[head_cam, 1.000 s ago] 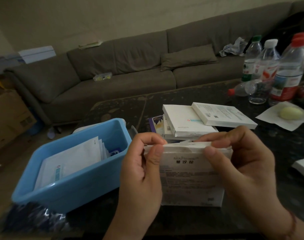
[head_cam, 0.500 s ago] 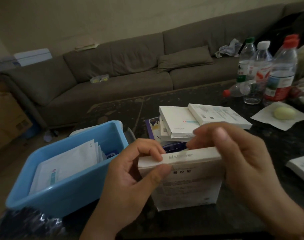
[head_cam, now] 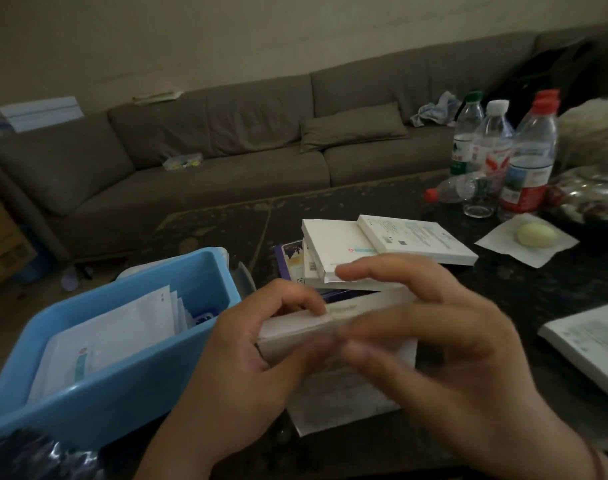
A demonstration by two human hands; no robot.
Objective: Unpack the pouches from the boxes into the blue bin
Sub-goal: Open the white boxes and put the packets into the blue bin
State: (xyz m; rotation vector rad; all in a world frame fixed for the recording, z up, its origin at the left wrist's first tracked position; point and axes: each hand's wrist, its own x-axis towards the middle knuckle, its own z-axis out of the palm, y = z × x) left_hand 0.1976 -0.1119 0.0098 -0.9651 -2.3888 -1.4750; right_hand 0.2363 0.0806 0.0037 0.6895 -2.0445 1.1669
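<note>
Both hands are on the white box [head_cam: 340, 344] at lower centre of the frame. Left hand [head_cam: 240, 362] grips its left end, fingers curled over the top edge. Right hand [head_cam: 434, 334] is blurry, fingers curled round the top flap. Blue bin [head_cam: 129, 386] with pouches [head_cam: 119, 330] sits lower left, touching the left hand.

Both hands [head_cam: 330, 348] grip a white box [head_cam: 358, 382].

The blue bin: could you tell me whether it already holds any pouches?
Yes. The blue bin already holds several white pouches leaning upright inside it; their number cannot be told.
</note>
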